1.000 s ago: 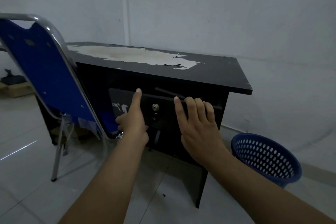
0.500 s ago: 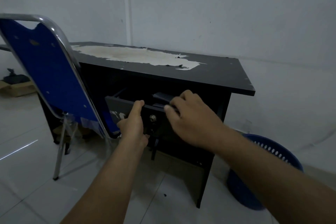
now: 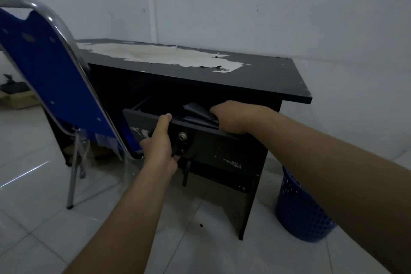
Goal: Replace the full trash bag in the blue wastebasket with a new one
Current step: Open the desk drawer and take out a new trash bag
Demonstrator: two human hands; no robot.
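The drawer (image 3: 213,142) of a black desk (image 3: 255,78) stands pulled out. My left hand (image 3: 159,142) grips the drawer's front, thumb over its top edge. My right hand (image 3: 231,118) reaches into the drawer, and its fingers are closed on a folded dark trash bag (image 3: 196,110) lying inside. The fingertips are hidden behind the bag and the drawer front. The blue perforated wastebasket (image 3: 302,213) stands on the floor to the right of the desk, partly covered by my right forearm. Its inside is out of sight.
A blue chair with a chrome frame (image 3: 49,69) leans against the desk's left side. The desk top has a large peeled pale patch (image 3: 169,55). White walls rise behind. The floor is pale tile, with a cardboard box (image 3: 15,98) at far left.
The drawer has slid out further. My right hand went from the drawer front over the edge into the drawer and closed on the dark bag. My left hand stayed on the drawer front.
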